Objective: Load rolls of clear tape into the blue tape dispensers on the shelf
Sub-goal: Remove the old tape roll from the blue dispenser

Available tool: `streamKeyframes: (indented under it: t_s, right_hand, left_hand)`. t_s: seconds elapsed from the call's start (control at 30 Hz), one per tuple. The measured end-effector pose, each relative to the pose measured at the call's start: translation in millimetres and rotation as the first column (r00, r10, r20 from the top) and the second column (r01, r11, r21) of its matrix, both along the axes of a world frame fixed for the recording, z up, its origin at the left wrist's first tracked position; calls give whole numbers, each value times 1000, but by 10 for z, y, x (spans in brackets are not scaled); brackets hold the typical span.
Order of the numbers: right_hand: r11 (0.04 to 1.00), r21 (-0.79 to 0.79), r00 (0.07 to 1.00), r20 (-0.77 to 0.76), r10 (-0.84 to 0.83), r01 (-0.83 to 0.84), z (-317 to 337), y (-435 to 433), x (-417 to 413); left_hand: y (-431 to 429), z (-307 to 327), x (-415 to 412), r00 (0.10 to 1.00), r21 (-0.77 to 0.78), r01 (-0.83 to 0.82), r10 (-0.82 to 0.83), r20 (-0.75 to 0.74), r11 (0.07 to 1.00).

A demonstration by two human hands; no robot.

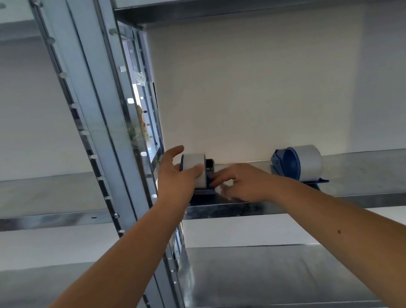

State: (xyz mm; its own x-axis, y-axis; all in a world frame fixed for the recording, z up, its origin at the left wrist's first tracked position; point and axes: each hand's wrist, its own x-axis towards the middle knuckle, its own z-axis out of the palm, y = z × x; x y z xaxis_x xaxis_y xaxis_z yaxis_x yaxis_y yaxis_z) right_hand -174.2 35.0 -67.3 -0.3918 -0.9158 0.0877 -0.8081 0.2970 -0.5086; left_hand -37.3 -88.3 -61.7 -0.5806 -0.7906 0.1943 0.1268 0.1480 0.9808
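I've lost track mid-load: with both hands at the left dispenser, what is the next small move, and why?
Probably press the tape roll fully down with the left hand while the right hand steadies the left dispenser. The roll sits on it but its seating is unclear; the right dispenser already carries a roll.
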Motion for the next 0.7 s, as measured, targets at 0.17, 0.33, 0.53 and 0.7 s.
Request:
streamKeyframes:
  t_s: [0.17, 0.33, 0.53, 0.7]
  right_hand:
    - [989, 144, 989, -141, 52, -32, 22, -79, 76]
    - [979, 202, 993, -122, 2, 23, 131, -142, 136]
    - [834, -395, 905, 336, -260, 386, 302, -343, 107]
    - [747, -494, 868, 441, -226, 446, 373, -458, 145]
  left_hand:
    - [-80, 295, -202, 991, 10, -43, 44, -123, 999]
    - [-191, 791, -446, 995, 43, -62, 65, -77, 997]
    - [-275, 705, -550, 999, -17, 2, -2, 51, 1000]
    - [-338, 662, -533, 1000, 15, 7, -8, 11, 1000]
